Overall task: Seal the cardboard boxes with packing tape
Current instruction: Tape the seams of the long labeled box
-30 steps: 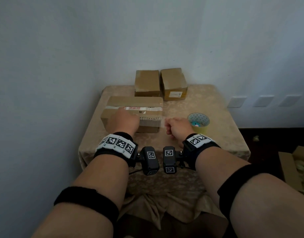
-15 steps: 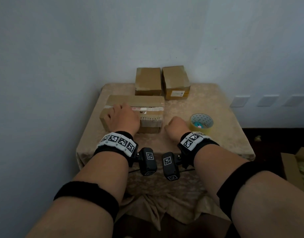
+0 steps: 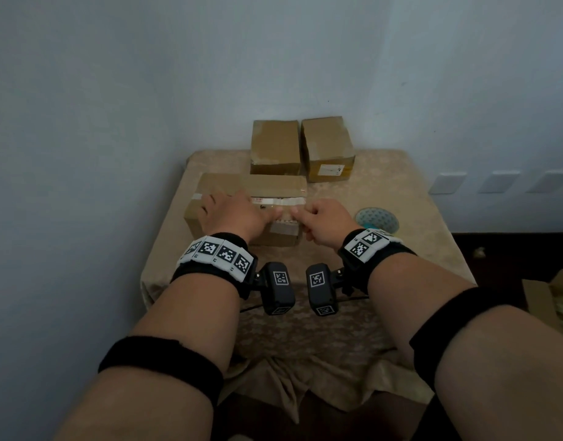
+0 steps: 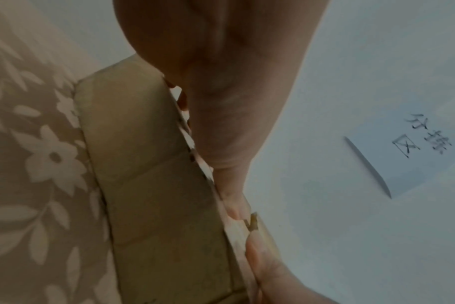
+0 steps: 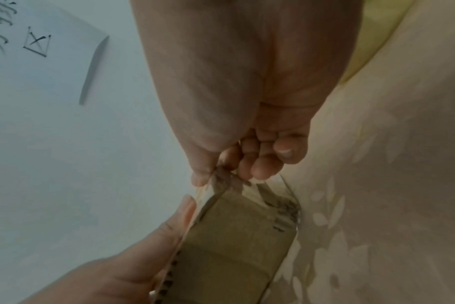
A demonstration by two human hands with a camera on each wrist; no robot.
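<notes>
A long cardboard box [image 3: 273, 183] lies on the cloth-covered table [image 3: 410, 249], with a strip of clear tape [image 3: 286, 202] along its top seam. My left hand [image 3: 229, 211] lies flat on the box top, its thumb stretched toward the right end. In the left wrist view the left hand [image 4: 221, 144] presses along the top edge of the box [image 4: 153, 185]. My right hand [image 3: 305, 214] is at the box's right end. The right wrist view shows the right hand [image 5: 221, 174] pinching the loose tape end [image 5: 226, 185] just above the box [image 5: 234, 236].
The tape roll [image 3: 377, 219] lies flat on the table just right of my right hand. Two small closed boxes [image 3: 275, 146] [image 3: 329, 148] stand against the back wall. An open carton [image 3: 554, 300] sits on the floor at right. A wall runs close along the table's left side.
My right hand has risen from the table beside the roll to the box's right end, close to my left thumb. My left hand has slid further onto the box top.
</notes>
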